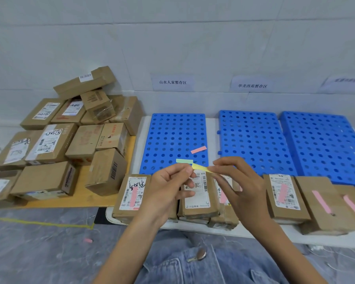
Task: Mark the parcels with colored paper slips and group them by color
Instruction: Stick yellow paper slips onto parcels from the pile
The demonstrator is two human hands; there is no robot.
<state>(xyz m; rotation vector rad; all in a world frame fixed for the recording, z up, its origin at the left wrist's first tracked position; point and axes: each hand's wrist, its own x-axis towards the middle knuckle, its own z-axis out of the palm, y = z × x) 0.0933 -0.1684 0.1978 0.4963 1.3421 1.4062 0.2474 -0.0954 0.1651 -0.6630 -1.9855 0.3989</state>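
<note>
**Yellow Slip Held Between Both Hands**

We recorded the left hand [172, 185] and the right hand [240, 181] raised side by side over the near row of parcels. Each hand grasped one end of a narrow yellow paper slip [200, 168]. The left hand pinched its left end between thumb and forefinger, and the right hand pinched its right end with its fingertips. The slip hung in the air over the near edge of the left blue perforated plastic pallet [172, 132], just beyond a brown cardboard parcel with a white label [197, 193].

On that pallet lay a pale green paper slip [184, 161], just beyond the yellow one, and a pink paper slip [198, 149] farther right. A middle blue perforated pallet [254, 140] and a right blue perforated pallet [326, 144] stood alongside.

In the near row, we noted pink strips on the leftmost labelled parcel [131, 193], on the labelled parcel right of the hands [284, 195] and on the plain brown parcel [324, 203] beside it. Another parcel sat partly hidden behind the right hand.

A heap of brown cardboard parcels [70, 136] rested at the left on an orange board [80, 199]. Two white paper signs [172, 82] hung on the far wall.
</note>
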